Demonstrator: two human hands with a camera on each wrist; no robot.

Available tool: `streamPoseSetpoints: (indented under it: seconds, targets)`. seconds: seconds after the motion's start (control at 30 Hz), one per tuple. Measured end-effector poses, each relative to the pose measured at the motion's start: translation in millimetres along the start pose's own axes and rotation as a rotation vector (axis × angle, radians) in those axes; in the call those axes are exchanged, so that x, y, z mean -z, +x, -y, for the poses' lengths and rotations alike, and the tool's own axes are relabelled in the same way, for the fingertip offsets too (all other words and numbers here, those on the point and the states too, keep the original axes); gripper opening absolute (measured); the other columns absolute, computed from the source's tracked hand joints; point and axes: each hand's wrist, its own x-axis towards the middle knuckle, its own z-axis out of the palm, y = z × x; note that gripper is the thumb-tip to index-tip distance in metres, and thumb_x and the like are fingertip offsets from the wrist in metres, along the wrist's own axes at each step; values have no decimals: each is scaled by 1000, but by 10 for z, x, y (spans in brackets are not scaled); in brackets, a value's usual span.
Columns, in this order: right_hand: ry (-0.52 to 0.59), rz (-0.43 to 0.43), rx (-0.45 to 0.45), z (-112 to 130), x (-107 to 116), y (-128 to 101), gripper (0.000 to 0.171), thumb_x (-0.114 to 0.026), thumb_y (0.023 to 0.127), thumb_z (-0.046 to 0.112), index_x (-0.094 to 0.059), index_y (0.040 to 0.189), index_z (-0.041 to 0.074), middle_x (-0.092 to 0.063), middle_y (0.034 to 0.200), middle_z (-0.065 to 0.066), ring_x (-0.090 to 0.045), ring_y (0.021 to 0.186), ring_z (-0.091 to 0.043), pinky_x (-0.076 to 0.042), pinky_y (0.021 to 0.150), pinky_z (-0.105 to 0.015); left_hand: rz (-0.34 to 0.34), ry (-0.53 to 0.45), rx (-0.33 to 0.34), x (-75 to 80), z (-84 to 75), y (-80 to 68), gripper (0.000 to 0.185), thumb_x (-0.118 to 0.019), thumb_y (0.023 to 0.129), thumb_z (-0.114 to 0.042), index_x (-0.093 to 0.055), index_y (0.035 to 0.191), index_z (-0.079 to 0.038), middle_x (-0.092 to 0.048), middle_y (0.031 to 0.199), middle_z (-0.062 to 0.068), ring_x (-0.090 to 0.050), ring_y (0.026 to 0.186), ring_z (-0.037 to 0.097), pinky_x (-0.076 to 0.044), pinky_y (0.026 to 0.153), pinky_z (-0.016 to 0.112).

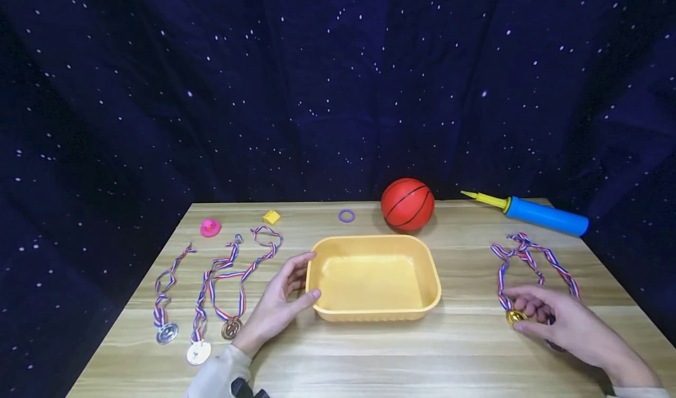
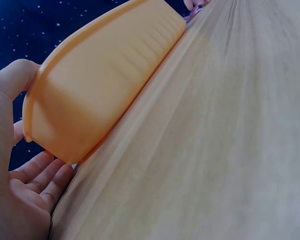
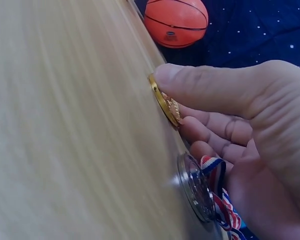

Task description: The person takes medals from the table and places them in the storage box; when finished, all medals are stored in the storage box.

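A yellow plastic basin (image 1: 374,316) stands in the middle of the wooden table. My left hand (image 1: 282,298) grips its left end, thumb and index finger at the rim; in the left wrist view the other fingers (image 2: 45,175) curl by the basin's lower corner. At the right, my right hand (image 1: 565,321) pinches a gold medal (image 3: 165,102) between thumb and fingers, and its edge is tilted up in the right wrist view. The medal's striped ribbon (image 1: 502,275) trails away on the table. Beside it, partly under the hand, lies a darker medal (image 3: 195,187) with its own ribbon.
Left of the basin lie a silver medal (image 1: 167,333), a pale shiny medal (image 1: 199,353) and a bronze medal (image 1: 231,328). Along the back are a pink rubber duck (image 1: 210,228), yellow block (image 1: 271,217), purple ring (image 1: 346,215), red basketball (image 1: 408,204) and blue hand pump (image 1: 546,215).
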Motion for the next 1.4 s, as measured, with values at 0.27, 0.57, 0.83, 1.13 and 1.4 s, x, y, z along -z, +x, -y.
streamPoseSetpoints:
  seconds: [0.27,0.57,0.83,1.13,1.4]
  targets:
    - [-35,-24,-46,20,-25,11,43,-92,83,-5,-78,122,6,-62,92,9,-57,77,-5,-46,61,-22,-2,-1,8,-3,-16,8,78,-84,98,-9,-47,166,-15,-61,157,17,-60,141,37,-53,116,30]
    - [-44,-106,-86,70,-80,23,34,-96,78,-3,-81,99,19,-58,80,11,-54,67,-3,-40,54,-25,0,-8,13,-8,-22,5,77,-84,98,-10,-47,166,-16,-62,154,18,-61,140,39,-54,115,31]
    - [-78,-155,-137,158,-106,40,27,-94,84,0,-84,93,24,-67,78,15,-56,68,-2,-41,54,-22,0,-4,12,-6,-24,0,76,-84,99,-11,-48,166,-16,-63,153,17,-61,138,38,-54,115,31]
    - [-3,-220,-204,189,-157,94,16,-87,92,-3,-83,99,10,-67,71,7,-58,61,-6,-40,45,-26,-2,-2,3,-1,-26,-2,76,-83,99,-11,-48,165,-16,-63,153,19,-62,138,39,-55,114,31]
    - [112,-247,-229,278,-101,168,7,-77,102,-2,-77,109,-2,-78,85,5,-69,68,-7,-54,55,-24,0,-1,12,-3,-20,-1,76,-84,99,-12,-48,165,-17,-62,154,19,-62,139,38,-55,115,32]
